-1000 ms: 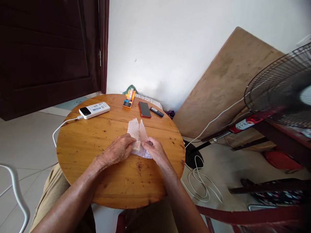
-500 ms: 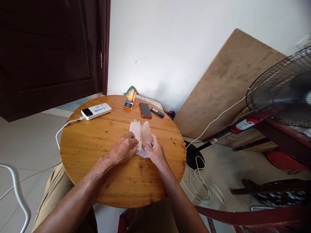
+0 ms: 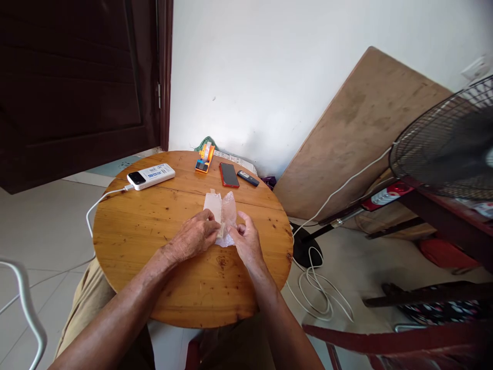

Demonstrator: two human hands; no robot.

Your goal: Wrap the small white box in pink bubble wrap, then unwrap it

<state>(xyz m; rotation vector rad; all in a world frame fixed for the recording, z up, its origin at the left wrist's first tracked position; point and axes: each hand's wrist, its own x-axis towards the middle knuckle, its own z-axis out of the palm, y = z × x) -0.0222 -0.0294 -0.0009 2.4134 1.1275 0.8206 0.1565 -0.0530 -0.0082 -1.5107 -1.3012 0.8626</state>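
Both my hands meet over the middle of a round wooden table [image 3: 154, 246]. Between them stands a small crumpled piece of clear bubble wrap [image 3: 223, 213] with something pale folded inside; what it is I cannot make out. My left hand [image 3: 192, 237] has its fingers curled and pinches the wrap's left side. My right hand [image 3: 246, 240] holds the right side with thumb and fingers pressed on the plastic. The wrap's lower part is hidden behind my fingers.
At the table's far side lie a white power bank [image 3: 151, 176] with a white cable [image 3: 96, 203], an orange tape dispenser [image 3: 204, 157], a red phone [image 3: 229, 174] and a small dark device [image 3: 248, 178]. A fan [image 3: 447, 144], a leaning board [image 3: 346, 139] and floor cables [image 3: 316, 288] stand right.
The wrap's two flaps have been drawn closer together and stand narrower. My right fingers shifted on the plastic; my left hand barely moved.
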